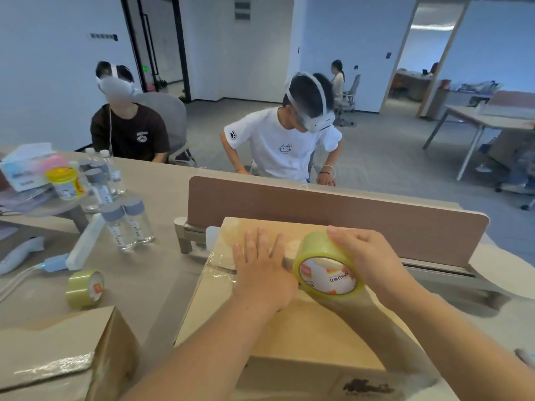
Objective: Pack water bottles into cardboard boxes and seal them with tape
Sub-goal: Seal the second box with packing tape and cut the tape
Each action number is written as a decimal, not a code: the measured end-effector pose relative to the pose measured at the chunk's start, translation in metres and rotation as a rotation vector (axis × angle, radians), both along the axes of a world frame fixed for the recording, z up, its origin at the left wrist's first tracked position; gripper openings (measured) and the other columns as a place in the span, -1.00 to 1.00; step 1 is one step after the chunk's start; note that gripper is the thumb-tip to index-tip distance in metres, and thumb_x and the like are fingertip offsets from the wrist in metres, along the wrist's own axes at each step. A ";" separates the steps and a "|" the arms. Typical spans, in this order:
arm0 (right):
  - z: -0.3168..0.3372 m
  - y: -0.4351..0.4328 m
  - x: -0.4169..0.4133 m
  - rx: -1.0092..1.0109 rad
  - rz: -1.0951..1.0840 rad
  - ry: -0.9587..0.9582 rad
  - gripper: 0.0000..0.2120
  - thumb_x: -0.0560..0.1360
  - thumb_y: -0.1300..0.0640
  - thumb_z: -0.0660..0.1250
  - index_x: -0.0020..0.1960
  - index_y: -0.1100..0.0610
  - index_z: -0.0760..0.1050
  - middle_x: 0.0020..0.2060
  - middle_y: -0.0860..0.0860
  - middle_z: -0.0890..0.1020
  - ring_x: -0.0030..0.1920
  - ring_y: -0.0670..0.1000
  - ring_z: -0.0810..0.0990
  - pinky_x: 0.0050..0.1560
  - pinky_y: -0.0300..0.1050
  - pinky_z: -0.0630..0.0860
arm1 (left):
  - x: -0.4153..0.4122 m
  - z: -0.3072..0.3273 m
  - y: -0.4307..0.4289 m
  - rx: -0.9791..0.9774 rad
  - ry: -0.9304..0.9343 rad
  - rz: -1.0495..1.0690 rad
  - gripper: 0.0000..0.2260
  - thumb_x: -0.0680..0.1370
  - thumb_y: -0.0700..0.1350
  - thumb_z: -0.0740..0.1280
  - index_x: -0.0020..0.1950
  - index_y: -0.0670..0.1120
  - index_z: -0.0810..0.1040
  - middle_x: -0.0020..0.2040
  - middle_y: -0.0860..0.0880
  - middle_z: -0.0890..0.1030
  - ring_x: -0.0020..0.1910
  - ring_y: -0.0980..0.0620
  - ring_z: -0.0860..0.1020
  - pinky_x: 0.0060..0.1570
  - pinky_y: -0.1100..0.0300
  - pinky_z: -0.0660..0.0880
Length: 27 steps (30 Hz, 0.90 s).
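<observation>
The cardboard box (304, 337) lay closed on the tabletop (150, 273), directly under both hands. The left hand (262, 270) rested flat on the box's top, fingers spread, pressing on a strip of clear tape along the seam. Just to its right, the right hand (367, 256) curled over the tape roll (328, 266), which stood on edge on the box, touching the left hand's side. Water bottles (127, 224) stood well apart at the far left. A second tape roll (85, 287) lay left of the box, and a second box (66, 354), taped, sat at the near left.
</observation>
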State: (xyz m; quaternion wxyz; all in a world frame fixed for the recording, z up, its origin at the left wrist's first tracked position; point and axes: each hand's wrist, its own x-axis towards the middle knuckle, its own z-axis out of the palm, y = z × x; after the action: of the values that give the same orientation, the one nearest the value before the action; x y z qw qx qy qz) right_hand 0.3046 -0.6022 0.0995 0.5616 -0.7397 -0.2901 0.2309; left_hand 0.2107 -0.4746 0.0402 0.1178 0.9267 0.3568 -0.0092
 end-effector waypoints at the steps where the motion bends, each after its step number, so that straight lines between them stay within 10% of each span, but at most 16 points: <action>1: 0.003 0.000 -0.002 -0.063 -0.014 -0.037 -0.34 0.37 -0.23 0.34 -0.21 0.45 0.38 -0.41 0.25 0.37 -0.35 0.00 0.36 -0.25 -0.11 0.31 | 0.000 -0.001 0.000 -0.004 -0.006 -0.003 -0.44 0.63 -0.02 -0.05 0.55 0.13 -0.28 0.54 -0.07 -0.36 0.51 -0.14 -0.36 0.46 -0.14 -0.33; 5: 0.030 0.013 0.003 -0.533 -0.033 -0.372 -0.51 0.49 -0.14 0.26 -0.46 0.12 0.21 -0.54 -0.04 0.25 -0.51 -0.06 0.25 -0.48 -0.19 0.19 | 0.001 -0.002 0.002 -0.023 -0.026 0.020 -0.45 0.62 0.00 -0.06 0.56 0.13 -0.24 0.55 -0.07 -0.34 0.51 -0.15 -0.36 0.45 -0.15 -0.33; 9: 0.063 0.007 0.033 -0.997 -0.018 -0.601 -0.63 0.38 -0.23 0.34 -0.30 0.09 0.46 -0.38 -0.02 0.49 -0.38 -0.05 0.42 -0.42 -0.20 0.31 | 0.001 -0.003 0.005 -0.052 -0.060 0.000 -0.45 0.62 0.21 -0.09 0.56 0.14 -0.18 0.55 -0.08 -0.31 0.52 -0.15 -0.34 0.46 -0.15 -0.32; 12: 0.065 -0.022 0.057 -1.230 0.030 -0.729 -0.37 0.06 -0.54 0.29 -0.15 -0.05 0.52 -0.23 -0.06 0.58 -0.25 -0.06 0.52 -0.28 -0.14 0.42 | -0.001 0.000 0.005 -0.070 -0.064 0.001 -0.45 0.61 0.22 -0.09 0.56 0.14 -0.17 0.56 -0.07 -0.30 0.52 -0.14 -0.32 0.46 -0.15 -0.32; 14: 0.058 -0.033 0.062 -1.223 0.041 -0.741 -0.21 -0.08 -0.62 0.28 -0.09 -0.08 0.53 -0.16 -0.09 0.60 -0.14 -0.03 0.56 -0.16 -0.10 0.47 | -0.002 0.002 0.003 -0.064 -0.074 0.006 -0.45 0.61 0.23 -0.09 0.56 0.14 -0.16 0.56 -0.07 -0.29 0.53 -0.13 -0.31 0.46 -0.14 -0.31; 18: 0.055 -0.042 0.059 -1.180 0.035 -0.673 -0.37 0.24 -0.40 0.41 0.07 0.06 0.57 -0.11 -0.03 0.56 -0.06 0.02 0.52 -0.08 -0.16 0.43 | -0.004 0.005 0.001 -0.065 -0.083 0.006 -0.44 0.61 0.24 -0.08 0.57 0.15 -0.14 0.57 -0.07 -0.26 0.53 -0.12 -0.30 0.47 -0.11 -0.30; 27: 0.041 -0.043 0.065 -1.119 0.082 -0.742 -0.52 0.25 -0.33 0.45 -0.23 0.06 0.42 -0.30 -0.06 0.53 -0.23 0.00 0.54 -0.23 -0.14 0.45 | 0.010 0.019 -0.006 -0.034 -0.018 0.115 -0.46 0.56 0.20 0.10 0.53 0.21 0.05 0.58 -0.09 -0.11 0.54 -0.18 -0.17 0.44 -0.19 -0.17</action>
State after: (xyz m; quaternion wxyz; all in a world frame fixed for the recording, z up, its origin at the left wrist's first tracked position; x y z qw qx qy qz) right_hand 0.3692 -0.6451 0.1404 -0.0524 -0.9380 -0.3284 0.0978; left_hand 0.2206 -0.4804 0.0595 0.1370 0.9025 0.4084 -0.0001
